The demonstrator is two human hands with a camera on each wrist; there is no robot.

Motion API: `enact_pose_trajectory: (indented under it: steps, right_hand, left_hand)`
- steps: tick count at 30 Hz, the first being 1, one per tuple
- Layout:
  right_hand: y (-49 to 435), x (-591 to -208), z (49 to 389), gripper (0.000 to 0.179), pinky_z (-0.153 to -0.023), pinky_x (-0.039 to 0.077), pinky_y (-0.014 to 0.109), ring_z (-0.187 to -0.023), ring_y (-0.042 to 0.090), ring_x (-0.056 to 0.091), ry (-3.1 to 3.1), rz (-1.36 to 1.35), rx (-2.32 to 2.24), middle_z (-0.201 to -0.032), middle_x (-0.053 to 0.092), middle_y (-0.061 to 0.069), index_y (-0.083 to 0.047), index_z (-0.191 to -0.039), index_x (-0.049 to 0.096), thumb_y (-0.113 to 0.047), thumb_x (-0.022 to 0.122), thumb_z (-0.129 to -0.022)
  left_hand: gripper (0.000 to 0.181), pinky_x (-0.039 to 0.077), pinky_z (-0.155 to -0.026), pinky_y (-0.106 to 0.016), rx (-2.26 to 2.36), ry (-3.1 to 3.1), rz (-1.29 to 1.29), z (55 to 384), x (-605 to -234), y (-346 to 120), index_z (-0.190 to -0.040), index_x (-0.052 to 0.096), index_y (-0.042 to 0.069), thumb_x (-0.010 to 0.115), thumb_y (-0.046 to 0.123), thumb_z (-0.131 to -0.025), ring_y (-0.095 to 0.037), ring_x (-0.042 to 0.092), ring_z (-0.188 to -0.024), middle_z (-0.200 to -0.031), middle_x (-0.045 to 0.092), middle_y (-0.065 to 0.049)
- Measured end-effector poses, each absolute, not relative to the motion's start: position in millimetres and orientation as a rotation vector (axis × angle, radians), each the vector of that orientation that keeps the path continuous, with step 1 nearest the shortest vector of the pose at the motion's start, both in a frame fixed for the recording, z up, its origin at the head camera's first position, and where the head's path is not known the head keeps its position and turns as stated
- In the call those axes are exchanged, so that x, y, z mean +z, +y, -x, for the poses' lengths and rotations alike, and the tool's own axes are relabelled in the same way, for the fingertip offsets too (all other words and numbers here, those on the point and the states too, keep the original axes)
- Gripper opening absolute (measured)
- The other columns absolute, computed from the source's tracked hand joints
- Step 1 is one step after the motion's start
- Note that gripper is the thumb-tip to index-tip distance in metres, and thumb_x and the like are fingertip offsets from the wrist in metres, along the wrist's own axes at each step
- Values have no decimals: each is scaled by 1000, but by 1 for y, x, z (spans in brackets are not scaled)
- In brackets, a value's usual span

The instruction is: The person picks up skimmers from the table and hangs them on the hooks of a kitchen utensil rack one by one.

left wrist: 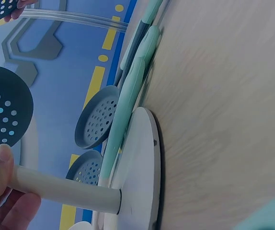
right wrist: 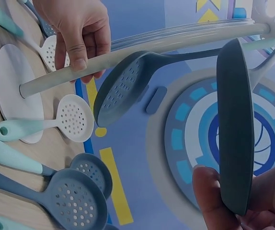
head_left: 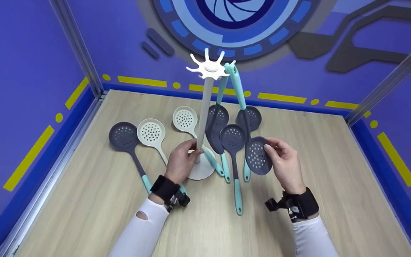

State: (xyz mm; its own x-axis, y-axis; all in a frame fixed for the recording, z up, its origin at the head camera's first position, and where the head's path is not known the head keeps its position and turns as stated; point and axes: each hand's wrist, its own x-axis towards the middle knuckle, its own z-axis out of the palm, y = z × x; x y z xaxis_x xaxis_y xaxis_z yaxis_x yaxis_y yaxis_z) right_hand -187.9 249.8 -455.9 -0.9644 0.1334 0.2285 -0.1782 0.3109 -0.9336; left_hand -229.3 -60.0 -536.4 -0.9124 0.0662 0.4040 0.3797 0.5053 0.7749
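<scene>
My left hand [head_left: 181, 162] grips the white pole [head_left: 205, 114] of a utensil stand, low down near its round base [head_left: 207, 172]. In the left wrist view the thumb and fingers wrap this pole [left wrist: 65, 191]. A dark grey skimmer [head_left: 258, 157] with a mint handle hangs from the hooked top [head_left: 211, 67]. My right hand [head_left: 285, 164] pinches the perforated head of that skimmer at its edge; the right wrist view shows this head [right wrist: 235, 129] edge-on. Another dark skimmer [right wrist: 128, 86] hangs beside the pole.
On the wooden table [head_left: 334, 171] lie several skimmers. A dark one [head_left: 123, 137] and a white one [head_left: 151, 132] are at left, another white one [head_left: 184, 119] behind the pole. A dark skimmer [head_left: 233, 137] lies before the stand's right side. Blue panels [head_left: 120, 43] wall the table.
</scene>
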Motion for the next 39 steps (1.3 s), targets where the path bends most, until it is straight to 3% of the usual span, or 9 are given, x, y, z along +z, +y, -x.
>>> enact_pose_trajectory:
  steps: [39]
  right_hand:
    - [239,-472,195,20,-71,57,22,-80,12,68,-2388,-56,1754,-102,71,17,0,-120,72,-8,67,-102]
  left_hand:
    - [31,62,-85,-25,-1411,-2443,372,229,-540,-57,-125,70,14,76,22,-96,-14,72,-107,-113,74,-2]
